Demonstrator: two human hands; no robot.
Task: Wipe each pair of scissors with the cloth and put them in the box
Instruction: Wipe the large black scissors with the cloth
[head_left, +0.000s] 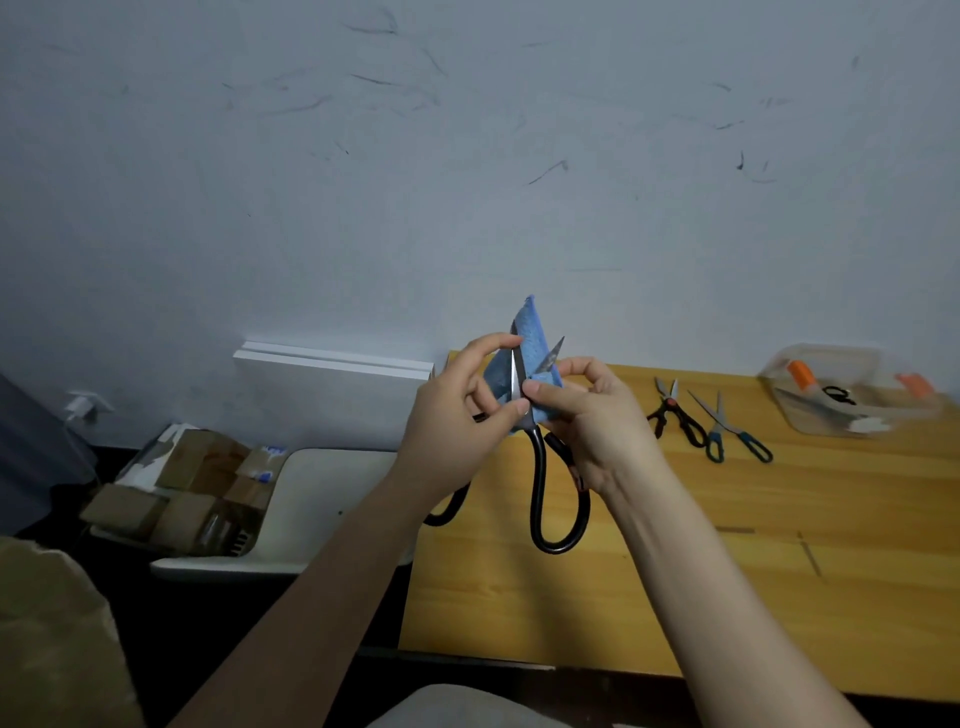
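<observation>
i see black-handled scissors (540, 467) mid-frame, blades spread, tips up. left hand (457, 421) pinches blue cloth (532, 332) onto blade; right hand (602, 415) grips scissors near pivot. risk: fingertip slips onto bare edge, gets cut. clear box (826, 364) far right.

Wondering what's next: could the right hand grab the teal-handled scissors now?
Probably not yet: the right hand pinches the blue cloth on the black scissors, though the way to the teal-handled scissors looks free.

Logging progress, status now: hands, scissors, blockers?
Left hand pinches blue cloth against blade of black scissors. Right hand pinches cloth, handle under palm. Kitchen shears and teal scissors wait on table; box unobstructed.
</observation>
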